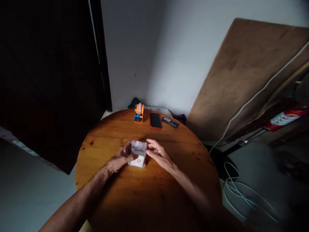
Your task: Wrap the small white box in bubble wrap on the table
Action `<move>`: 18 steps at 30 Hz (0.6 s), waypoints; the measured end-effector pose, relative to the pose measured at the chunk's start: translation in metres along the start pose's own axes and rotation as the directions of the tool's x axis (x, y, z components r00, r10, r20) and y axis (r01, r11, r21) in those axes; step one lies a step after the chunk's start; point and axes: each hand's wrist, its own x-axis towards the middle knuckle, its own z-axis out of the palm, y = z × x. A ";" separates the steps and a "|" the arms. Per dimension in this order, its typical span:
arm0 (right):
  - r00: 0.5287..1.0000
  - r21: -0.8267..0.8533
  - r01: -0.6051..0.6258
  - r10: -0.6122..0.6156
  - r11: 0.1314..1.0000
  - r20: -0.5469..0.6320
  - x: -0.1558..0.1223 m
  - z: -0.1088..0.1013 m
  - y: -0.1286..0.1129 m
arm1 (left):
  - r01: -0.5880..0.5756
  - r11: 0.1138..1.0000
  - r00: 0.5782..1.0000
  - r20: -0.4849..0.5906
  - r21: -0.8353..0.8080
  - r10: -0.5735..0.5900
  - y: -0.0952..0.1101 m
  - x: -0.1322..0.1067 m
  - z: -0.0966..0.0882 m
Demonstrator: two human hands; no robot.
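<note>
Table: round, of warm brown wood [149, 199], with a seam running across the far half and a few dark knots – lit in the middle, dim toward the near edge.
Packet: a small crinkled clear plastic packet [138, 154] with something white and a red mark inside. It lies at the middle of the table, between the two hands.
Left hand: the left hand [120, 158] rests on the wood, its fingers and thumb closed on the packet's left side.
Right hand: the right hand [158, 154] lies on the wood with curled fingertips against the packet's upper right edge. The thumb is hidden, so I cannot tell whether it pinches or only touches.
Far edge of the table: an orange and blue gadget [139, 113] stands upright. Just to its right a phone [155, 120] with a red rim lies flat, and beside that a slim dark remote [170, 122] – all well apart from the hands.
Wall: plain white [169, 48], right behind the table.
Left of the room: a dark door [48, 71], nearly black.
Right of the room: a big brown board [246, 74] leans on the wall.
Floor: pale [24, 193], with loops of white cable [241, 193] lying by the table's right edge.
</note>
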 end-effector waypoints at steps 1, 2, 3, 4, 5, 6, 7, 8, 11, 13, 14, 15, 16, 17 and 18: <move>1.000 -0.020 0.003 -0.002 1.000 0.015 0.003 -0.002 -0.002 | -0.004 1.000 1.000 0.002 -0.001 0.004 0.000 0.000 0.000; 1.000 -0.035 0.009 -0.008 0.999 0.026 0.007 -0.003 -0.004 | -0.009 1.000 1.000 0.003 0.000 0.009 0.000 0.000 0.000; 0.999 -0.045 0.018 -0.016 0.999 0.033 0.011 -0.003 -0.007 | -0.014 1.000 1.000 0.005 0.001 0.014 0.000 0.001 0.000; 0.999 -0.055 0.028 -0.026 0.998 0.037 0.016 -0.002 -0.010 | -0.020 1.000 1.000 0.007 0.002 0.020 0.000 0.001 0.000; 0.998 -0.069 0.041 -0.038 0.997 0.040 0.020 -0.001 -0.012 | -0.023 1.000 1.000 0.011 0.001 0.023 -0.001 0.001 0.000; 0.998 -0.088 0.058 -0.055 0.994 0.040 0.025 0.000 -0.014 | -0.021 1.000 1.000 0.017 0.000 0.021 -0.001 0.002 0.000; 0.996 -0.109 0.080 -0.076 0.991 0.041 0.029 0.002 -0.016 | -0.017 1.000 1.000 0.024 0.000 0.017 -0.001 0.002 -0.001; 0.994 -0.129 0.105 -0.101 0.986 0.041 0.033 0.004 -0.018 | -0.010 1.000 1.000 0.030 0.004 0.010 -0.001 0.002 -0.001; 0.988 -0.145 0.154 -0.152 0.977 0.029 0.042 0.011 -0.021 | -0.004 0.999 1.000 0.024 0.031 0.004 -0.001 0.003 -0.001; 0.990 -0.096 0.141 -0.143 0.985 -0.010 0.044 0.015 -0.021 | -0.013 0.999 1.000 0.010 0.051 0.013 -0.001 0.003 0.000; 0.991 -0.063 0.128 -0.131 0.990 -0.038 0.044 0.017 -0.021 | -0.018 0.998 1.000 0.003 0.057 0.018 -0.001 0.003 0.000; 0.991 -0.029 0.115 -0.117 0.993 -0.064 0.043 0.019 -0.021 | -0.024 0.998 1.000 -0.003 0.061 0.024 -0.001 0.003 0.001; 0.991 0.002 0.105 -0.104 0.995 -0.087 0.043 0.021 -0.021 | -0.028 0.998 1.000 -0.008 0.064 0.029 -0.002 0.003 0.001; 0.991 0.027 0.096 -0.093 0.995 -0.101 0.042 0.022 -0.021 | -0.030 0.997 0.999 -0.012 0.068 0.031 -0.002 0.003 0.001; 0.991 0.045 0.088 -0.083 0.995 -0.107 0.041 0.023 -0.022 | -0.033 0.997 0.999 -0.016 0.075 0.034 -0.003 0.003 0.001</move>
